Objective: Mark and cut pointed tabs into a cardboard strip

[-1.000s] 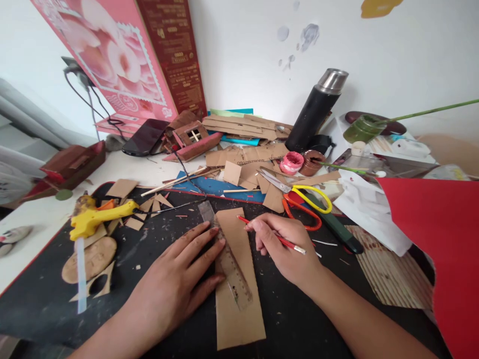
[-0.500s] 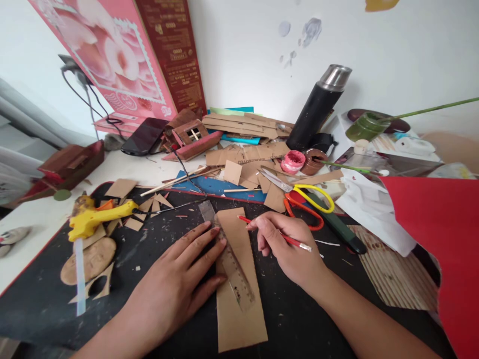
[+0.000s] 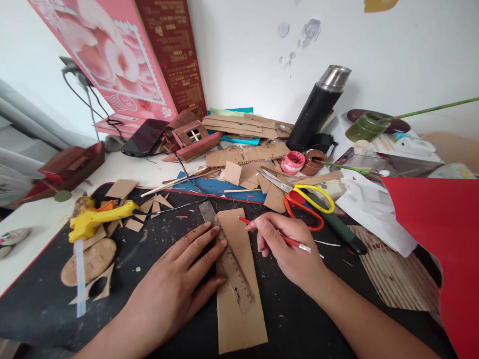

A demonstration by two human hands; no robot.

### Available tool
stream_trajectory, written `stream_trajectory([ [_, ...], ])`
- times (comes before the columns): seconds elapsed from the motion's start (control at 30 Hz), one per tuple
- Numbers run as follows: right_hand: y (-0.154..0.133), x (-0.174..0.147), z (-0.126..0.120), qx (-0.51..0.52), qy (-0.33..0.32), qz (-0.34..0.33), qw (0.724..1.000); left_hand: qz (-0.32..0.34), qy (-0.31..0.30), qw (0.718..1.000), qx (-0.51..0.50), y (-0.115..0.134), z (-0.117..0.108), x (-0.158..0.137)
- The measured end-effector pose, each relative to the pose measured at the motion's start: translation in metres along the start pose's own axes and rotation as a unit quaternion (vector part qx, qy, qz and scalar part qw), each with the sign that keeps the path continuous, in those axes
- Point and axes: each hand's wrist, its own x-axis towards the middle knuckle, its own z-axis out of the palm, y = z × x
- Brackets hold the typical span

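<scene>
A clear ruler (image 3: pixel 235 278) lies slantwise across a strip of brown cardboard (image 3: pixel 239 329) on the dark mat. My left hand (image 3: pixel 183 274) rests flat with its fingers stretched out, the fingertips pressing on the ruler's left edge and the thumb on the cardboard. In my right hand (image 3: pixel 282 242), closed in a writing grip, is a red pencil (image 3: pixel 295 243). Its tip points left at the upper part of the strip, right of the ruler. Whether the tip touches the cardboard I cannot tell.
To the left lies a yellow glue gun (image 3: pixel 99 217) among cardboard scraps. Scissors (image 3: pixel 299 192) and a dark green cutter (image 3: pixel 342 232) lie beyond my right hand. Paint jars (image 3: pixel 293 162) and a leaning black flask (image 3: pixel 318 107) stand behind; red card (image 3: pixel 430 239) juts in at right.
</scene>
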Motion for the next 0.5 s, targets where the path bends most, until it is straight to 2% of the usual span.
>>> stream_trajectory([
  [0.5, -0.0011, 0.0004, 0.0, -0.024, -0.003, -0.009, 1.0, 0.006, 0.001, 1.0, 0.002, 0.0001, -0.0019, 0.0017],
])
